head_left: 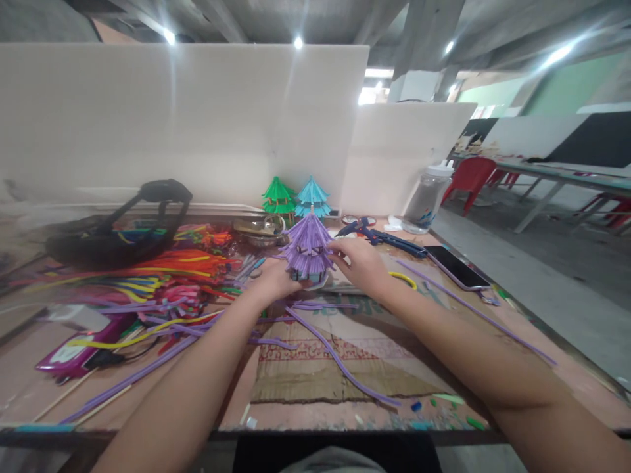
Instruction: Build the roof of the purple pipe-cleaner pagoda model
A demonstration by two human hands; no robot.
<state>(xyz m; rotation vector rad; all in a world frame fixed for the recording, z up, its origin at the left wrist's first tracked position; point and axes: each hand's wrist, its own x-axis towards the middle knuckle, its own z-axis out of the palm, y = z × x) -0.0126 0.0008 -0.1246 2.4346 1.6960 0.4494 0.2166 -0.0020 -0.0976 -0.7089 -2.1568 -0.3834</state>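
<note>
A small purple two-tiered pagoda model (309, 246), its roofs covered in pipe cleaners, stands upright between my hands. At its lower left, my left hand (277, 279) grips the base, with some of the fingers hidden by the model. My right hand (362, 263) is closed at the right edge of the roof, thumb and fingertips on the purple strands. Behind it are a green pagoda model (278, 194) and a light blue pagoda model (312, 190). Loose purple pipe cleaners (340, 368) lie on a flattened cardboard sheet (296, 387) in front.
Left are coloured pipe cleaner bundles (192, 263), a black basket (93, 246), a magenta device (83, 351) and a metal bowl (259, 233). Right are a glue gun (384, 238), a phone (457, 268), a yellow ring (403, 280) and a clear bottle (426, 197). A white partition (187, 125) stands behind.
</note>
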